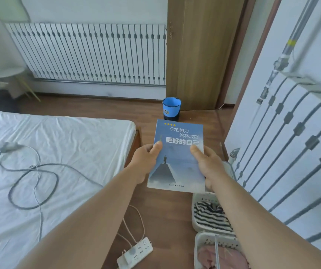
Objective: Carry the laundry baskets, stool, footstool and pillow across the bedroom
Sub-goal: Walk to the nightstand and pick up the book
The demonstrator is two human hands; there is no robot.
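Bedroom floor, lower right of frame: two laundry baskets (204, 214) not yet carried. My left hand (146, 162) and right hand (208, 164) grip a book (177, 162); carrying seemingly all outstanding.

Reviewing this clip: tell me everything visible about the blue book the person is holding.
The blue book is a thin paperback, closed, front cover up. The cover shows white Chinese title lines, four yellow dots at top left, and a small figure standing on a grey peak. It is held out flat above the wood floor, between the bed and the radiator. The left hand and right hand grip its side edges, thumbs on the cover.
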